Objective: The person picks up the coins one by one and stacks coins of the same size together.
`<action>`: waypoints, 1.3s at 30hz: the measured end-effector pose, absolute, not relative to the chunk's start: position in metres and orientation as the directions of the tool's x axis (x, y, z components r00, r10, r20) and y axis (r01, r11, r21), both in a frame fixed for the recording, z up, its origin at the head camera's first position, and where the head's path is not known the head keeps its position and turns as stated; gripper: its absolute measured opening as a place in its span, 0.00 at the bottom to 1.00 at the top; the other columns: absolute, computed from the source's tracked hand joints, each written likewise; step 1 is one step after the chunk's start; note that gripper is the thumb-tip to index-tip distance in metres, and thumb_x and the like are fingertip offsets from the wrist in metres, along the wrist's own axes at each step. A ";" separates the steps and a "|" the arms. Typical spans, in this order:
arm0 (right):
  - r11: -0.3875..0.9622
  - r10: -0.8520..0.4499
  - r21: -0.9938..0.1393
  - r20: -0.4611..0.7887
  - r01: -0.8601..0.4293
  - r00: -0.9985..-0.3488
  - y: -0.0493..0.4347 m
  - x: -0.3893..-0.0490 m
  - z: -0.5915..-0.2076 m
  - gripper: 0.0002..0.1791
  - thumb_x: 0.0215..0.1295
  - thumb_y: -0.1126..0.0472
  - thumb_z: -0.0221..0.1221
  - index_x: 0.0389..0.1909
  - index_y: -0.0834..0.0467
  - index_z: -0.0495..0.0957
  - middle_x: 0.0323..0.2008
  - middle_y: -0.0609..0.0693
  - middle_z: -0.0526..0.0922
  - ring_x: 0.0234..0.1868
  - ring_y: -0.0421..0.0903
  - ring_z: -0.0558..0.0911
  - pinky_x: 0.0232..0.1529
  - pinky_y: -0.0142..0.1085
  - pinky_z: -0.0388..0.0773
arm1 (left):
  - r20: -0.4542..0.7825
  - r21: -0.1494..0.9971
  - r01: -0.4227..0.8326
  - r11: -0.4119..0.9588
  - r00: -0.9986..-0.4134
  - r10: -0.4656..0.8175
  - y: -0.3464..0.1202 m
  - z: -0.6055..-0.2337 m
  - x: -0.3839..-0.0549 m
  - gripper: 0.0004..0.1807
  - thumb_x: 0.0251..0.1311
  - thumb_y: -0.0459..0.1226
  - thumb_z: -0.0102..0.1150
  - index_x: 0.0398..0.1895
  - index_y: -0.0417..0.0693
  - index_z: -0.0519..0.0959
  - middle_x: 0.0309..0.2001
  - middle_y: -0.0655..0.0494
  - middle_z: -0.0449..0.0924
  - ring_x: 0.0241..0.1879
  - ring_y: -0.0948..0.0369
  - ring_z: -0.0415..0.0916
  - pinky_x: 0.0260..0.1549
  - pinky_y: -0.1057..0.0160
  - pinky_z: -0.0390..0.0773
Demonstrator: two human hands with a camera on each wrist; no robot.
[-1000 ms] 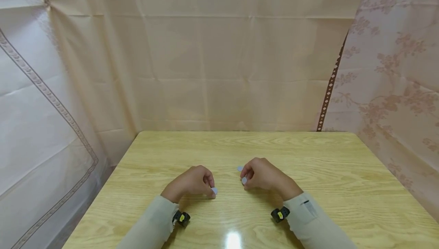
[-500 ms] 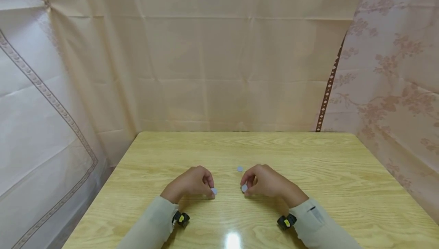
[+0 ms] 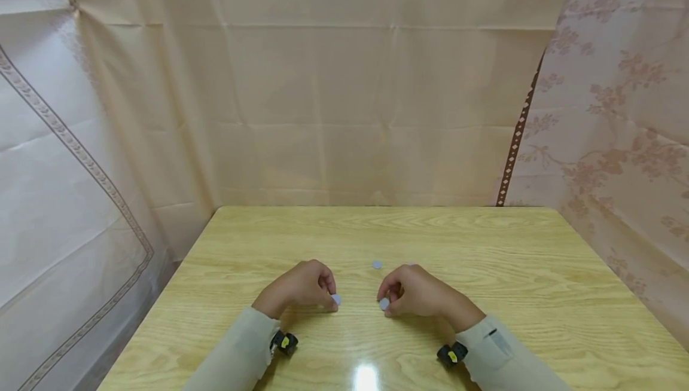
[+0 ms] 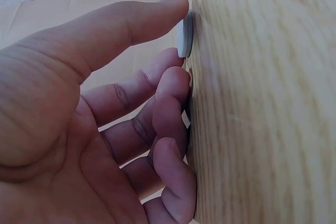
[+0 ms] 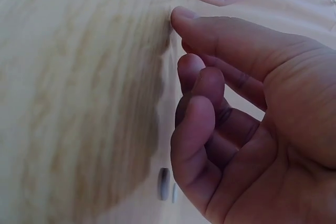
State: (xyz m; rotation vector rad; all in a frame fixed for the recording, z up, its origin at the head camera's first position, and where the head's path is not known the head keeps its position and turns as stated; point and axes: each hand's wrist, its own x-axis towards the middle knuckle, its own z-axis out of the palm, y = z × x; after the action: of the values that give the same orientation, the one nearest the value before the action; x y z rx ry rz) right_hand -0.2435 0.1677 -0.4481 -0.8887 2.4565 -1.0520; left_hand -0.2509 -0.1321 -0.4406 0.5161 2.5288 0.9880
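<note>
both hands [image 3: 302, 284] [image 3: 425, 293] curled, ea. pinching a white disc [image 3: 384, 304], yellow wrist-cam labels [image 3: 453, 356] too sm. to read

12 o'clock: creased beige drape [image 3: 344, 92] | 9 o'clock: whitish drape [image 3: 48, 211], patterned band [image 3: 94, 168] | 3 o'clock: pink floral drape [image 3: 619, 158] | 6 o'clock: yellowish wood-grain table [image 3: 344, 235], bright light reflection [image 3: 366, 377]
</note>
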 end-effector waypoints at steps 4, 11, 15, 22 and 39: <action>0.536 -0.650 -0.741 -0.056 -0.404 -0.758 0.169 -0.244 -0.450 0.09 0.58 0.61 0.76 0.38 0.51 0.88 0.26 0.44 0.83 0.27 0.39 0.79 0.32 0.33 0.80 | -0.204 0.698 0.201 0.688 -0.864 0.460 -0.132 -0.441 -0.251 0.13 0.47 0.38 0.82 0.29 0.52 0.83 0.28 0.57 0.81 0.28 0.60 0.73 0.30 0.59 0.76; 0.521 -0.638 -0.776 -0.077 -0.356 -0.766 0.169 -0.245 -0.452 0.09 0.58 0.63 0.75 0.39 0.52 0.87 0.26 0.46 0.83 0.25 0.38 0.76 0.26 0.31 0.75 | -0.208 0.697 0.194 0.691 -0.866 0.454 -0.132 -0.440 -0.250 0.13 0.47 0.38 0.82 0.29 0.52 0.83 0.28 0.57 0.81 0.28 0.59 0.74 0.30 0.59 0.76; 0.522 -0.631 -0.778 -0.077 -0.349 -0.772 0.169 -0.246 -0.453 0.09 0.57 0.63 0.75 0.39 0.52 0.87 0.25 0.47 0.82 0.23 0.37 0.74 0.23 0.29 0.71 | -0.204 0.699 0.202 0.686 -0.863 0.462 -0.132 -0.439 -0.251 0.13 0.47 0.38 0.82 0.28 0.51 0.83 0.27 0.58 0.81 0.27 0.60 0.73 0.30 0.60 0.75; 0.534 -0.619 -0.774 -0.083 -0.340 -0.781 0.168 -0.245 -0.453 0.10 0.57 0.63 0.76 0.39 0.52 0.87 0.25 0.47 0.82 0.23 0.38 0.73 0.22 0.29 0.70 | -0.191 0.698 0.216 0.683 -0.862 0.469 -0.132 -0.441 -0.252 0.13 0.47 0.39 0.83 0.27 0.51 0.83 0.24 0.59 0.79 0.26 0.61 0.72 0.28 0.61 0.74; 0.527 -0.609 -0.795 -0.107 -0.301 -0.786 0.168 -0.244 -0.451 0.11 0.57 0.64 0.76 0.40 0.54 0.87 0.25 0.48 0.82 0.22 0.39 0.72 0.21 0.29 0.70 | -0.194 0.692 0.219 0.688 -0.862 0.468 -0.132 -0.442 -0.252 0.13 0.46 0.39 0.83 0.28 0.52 0.83 0.25 0.59 0.79 0.26 0.61 0.72 0.28 0.60 0.74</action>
State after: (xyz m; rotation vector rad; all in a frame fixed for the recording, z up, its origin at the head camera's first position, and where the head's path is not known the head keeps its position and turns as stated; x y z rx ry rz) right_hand -0.2441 0.1676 -0.4513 -0.7496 2.3972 -1.1430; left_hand -0.2521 -0.1316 -0.4415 0.5385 2.5450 0.9763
